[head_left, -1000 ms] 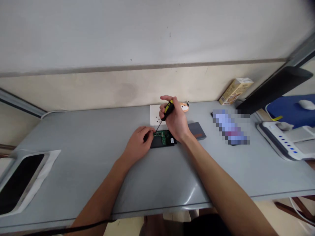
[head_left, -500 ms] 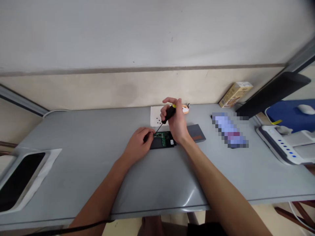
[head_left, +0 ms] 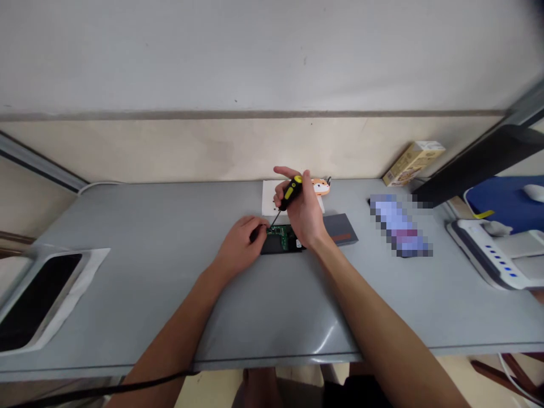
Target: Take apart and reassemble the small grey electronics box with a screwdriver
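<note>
A black device with a green circuit board (head_left: 278, 240) lies flat on the grey table. My left hand (head_left: 240, 243) is closed around its left end, with the thumb and fingertips near the board's upper left corner. In my right hand (head_left: 304, 209) is a black and yellow screwdriver (head_left: 290, 194), tilted, its thin shaft pointing down to the board close to my left fingertips. Behind the device lies a sheet of white paper (head_left: 268, 198) with small dark specks on it, partly hidden by my right hand. A dark grey flat cover (head_left: 342, 226) rests right of the device.
An orange and white animal-faced item (head_left: 321, 187) sits by the wall. To the right are a blurred-out phone (head_left: 399, 226), a carton (head_left: 414, 163), a black upright panel (head_left: 480, 164) and a white power strip (head_left: 488, 255). A dark-screened tablet-like device (head_left: 40, 300) lies at left.
The screwdriver handle has turned in my right hand, so more of its yellow shows. My left hand keeps its hold on the device. The view has shifted slightly.
</note>
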The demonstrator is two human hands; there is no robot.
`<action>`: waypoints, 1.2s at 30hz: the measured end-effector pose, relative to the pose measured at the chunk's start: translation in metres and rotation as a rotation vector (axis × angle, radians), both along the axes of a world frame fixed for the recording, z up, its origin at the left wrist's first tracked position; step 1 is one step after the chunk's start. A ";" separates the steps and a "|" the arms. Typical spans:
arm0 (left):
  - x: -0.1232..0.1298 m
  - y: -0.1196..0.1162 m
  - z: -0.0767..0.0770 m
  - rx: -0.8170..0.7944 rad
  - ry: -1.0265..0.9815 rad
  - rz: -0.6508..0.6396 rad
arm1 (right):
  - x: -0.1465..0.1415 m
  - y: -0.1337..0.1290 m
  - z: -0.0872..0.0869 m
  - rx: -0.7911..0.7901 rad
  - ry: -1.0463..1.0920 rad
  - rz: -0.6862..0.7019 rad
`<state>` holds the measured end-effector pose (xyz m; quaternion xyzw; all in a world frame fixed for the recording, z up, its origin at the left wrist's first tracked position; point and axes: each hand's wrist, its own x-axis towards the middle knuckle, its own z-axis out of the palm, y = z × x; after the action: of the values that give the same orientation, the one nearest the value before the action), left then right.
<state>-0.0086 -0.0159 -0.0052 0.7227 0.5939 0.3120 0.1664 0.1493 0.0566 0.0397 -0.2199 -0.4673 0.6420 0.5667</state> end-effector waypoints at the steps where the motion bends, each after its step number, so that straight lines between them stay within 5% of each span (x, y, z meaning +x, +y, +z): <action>1: 0.000 0.000 0.000 -0.002 -0.003 0.004 | 0.000 0.000 0.001 -0.013 0.009 0.003; 11: 0.000 -0.001 0.000 -0.004 -0.006 0.004 | 0.003 -0.001 0.001 0.051 -0.090 -0.089; 21: 0.002 -0.001 0.003 -0.002 -0.014 0.002 | 0.008 -0.004 0.007 0.004 0.021 0.087; 28: 0.001 0.000 0.000 0.001 0.006 0.003 | 0.007 0.001 0.003 0.053 -0.117 -0.094; 36: 0.000 -0.001 0.001 0.000 -0.011 -0.001 | 0.006 -0.001 0.003 -0.037 0.014 0.020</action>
<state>-0.0086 -0.0168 -0.0046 0.7214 0.5925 0.3156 0.1699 0.1556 0.0559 0.0429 -0.2210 -0.4535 0.6578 0.5593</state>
